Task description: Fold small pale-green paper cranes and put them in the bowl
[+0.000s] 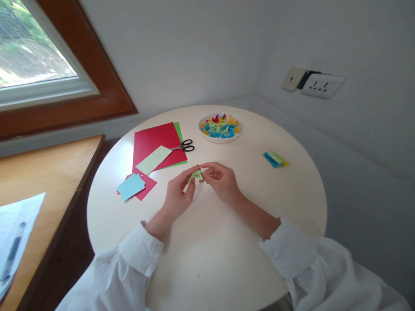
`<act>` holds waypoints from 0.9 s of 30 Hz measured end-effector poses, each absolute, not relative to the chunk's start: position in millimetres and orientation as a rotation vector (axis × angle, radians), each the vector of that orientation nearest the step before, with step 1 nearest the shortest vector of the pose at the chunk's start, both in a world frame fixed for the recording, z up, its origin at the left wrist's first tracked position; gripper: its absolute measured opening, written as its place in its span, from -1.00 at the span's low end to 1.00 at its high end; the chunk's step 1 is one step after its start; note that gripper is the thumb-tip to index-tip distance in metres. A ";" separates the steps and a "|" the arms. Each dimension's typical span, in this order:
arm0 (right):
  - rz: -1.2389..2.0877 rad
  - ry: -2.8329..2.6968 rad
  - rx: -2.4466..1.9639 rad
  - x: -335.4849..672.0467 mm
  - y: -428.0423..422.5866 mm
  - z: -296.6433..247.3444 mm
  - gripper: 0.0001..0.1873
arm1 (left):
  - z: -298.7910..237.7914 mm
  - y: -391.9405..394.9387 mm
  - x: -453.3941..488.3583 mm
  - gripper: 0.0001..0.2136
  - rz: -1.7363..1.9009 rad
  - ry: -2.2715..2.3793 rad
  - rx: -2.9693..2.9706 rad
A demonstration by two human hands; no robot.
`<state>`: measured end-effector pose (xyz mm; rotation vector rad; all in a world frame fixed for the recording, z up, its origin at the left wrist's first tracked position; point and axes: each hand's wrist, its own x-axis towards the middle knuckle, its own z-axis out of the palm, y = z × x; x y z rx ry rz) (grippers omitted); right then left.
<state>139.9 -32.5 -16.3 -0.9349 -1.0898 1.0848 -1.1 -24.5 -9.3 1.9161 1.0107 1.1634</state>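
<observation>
A small pale green folded paper (196, 175) is held above the middle of the round white table (207, 250). My left hand (179, 190) pinches its left side between thumb and fingers. From the right, my right hand (223, 181) grips the other side, its fingertips close to those of the left. Parts of the paper are hidden behind the fingers, so its full shape cannot be made out. Just beyond my left hand lies a pale green paper strip (154, 159), with black-handled scissors (185, 146) beside it.
Red sheets (152, 140) lie over green ones. Left of my hands is a stack of light blue squares (131, 187) on pink-red paper. A white oval dish (221, 139) holds many colourful folded papers. Folded blue, green and yellow pieces (275, 159) lie at right. A wooden desk (61, 172) stands left.
</observation>
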 end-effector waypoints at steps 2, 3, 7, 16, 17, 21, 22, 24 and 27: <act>1.085 -1.075 -0.945 140.0 -31.9 -17.0 -0.69 | -10.7 -24.0 -1.7 -0.69 1.155 1.020 1.920; 1.087 -1.066 -0.951 140.0 -31.6 -17.4 -0.66 | -11.4 -23.7 -2.0 -0.69 1.154 1.017 1.918; 1.113 -1.048 -0.968 140.4 -30.3 -19.0 -0.60 | -13.8 -22.8 -2.4 -0.69 1.148 1.007 1.912; 1.144 -1.067 -1.025 142.4 -29.7 -17.1 -0.69 | -23.9 -14.8 -3.3 -0.68 1.152 0.974 1.864; 1.154 -1.065 -1.027 142.5 -29.8 -17.4 -0.69 | -26.1 -13.5 -4.2 -0.67 1.139 0.994 1.858; 1.212 -1.018 -1.023 142.5 -29.7 -20.5 -0.66 | -32.3 -9.6 -7.6 -0.66 1.080 1.076 1.892; 1.234 -1.003 -1.020 142.4 -29.5 -21.5 -0.65 | -32.6 -9.1 -8.0 -0.67 1.074 1.084 1.901; 1.276 -0.973 -1.015 141.9 -29.0 -23.5 -0.65 | -32.1 -8.5 -8.2 -0.69 1.065 1.103 1.904; 1.305 -0.951 -1.004 141.2 -28.3 -25.7 -0.65 | -30.8 -8.4 -7.7 -0.70 1.069 1.127 1.864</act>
